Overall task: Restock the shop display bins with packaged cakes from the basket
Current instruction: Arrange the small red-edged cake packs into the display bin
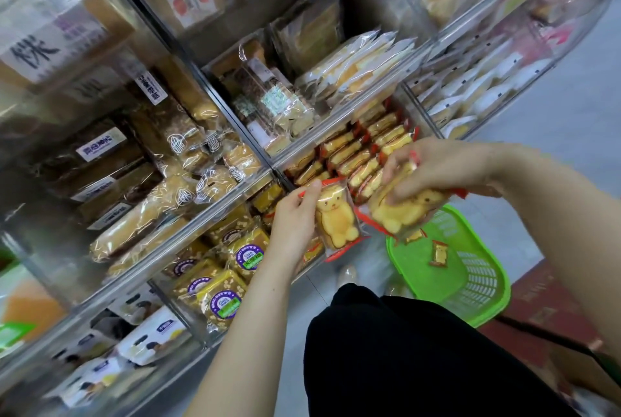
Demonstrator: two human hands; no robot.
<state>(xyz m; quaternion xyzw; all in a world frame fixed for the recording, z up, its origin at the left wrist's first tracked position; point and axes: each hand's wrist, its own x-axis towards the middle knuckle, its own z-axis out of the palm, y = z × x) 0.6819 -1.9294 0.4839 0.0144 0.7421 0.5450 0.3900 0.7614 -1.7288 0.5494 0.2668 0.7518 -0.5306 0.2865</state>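
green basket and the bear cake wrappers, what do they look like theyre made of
Green basket: apparently rigid moulded plastic, given its uniform bright colour and slotted lattice walls. Bear cake wrapper in the left hand: thin clear glossy plastic film with red edges; it shows glare and the cake through it.

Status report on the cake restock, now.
Left hand grips one bear cake. Right hand grips a cake bundle. Bin nearly full. Basket almost empty.
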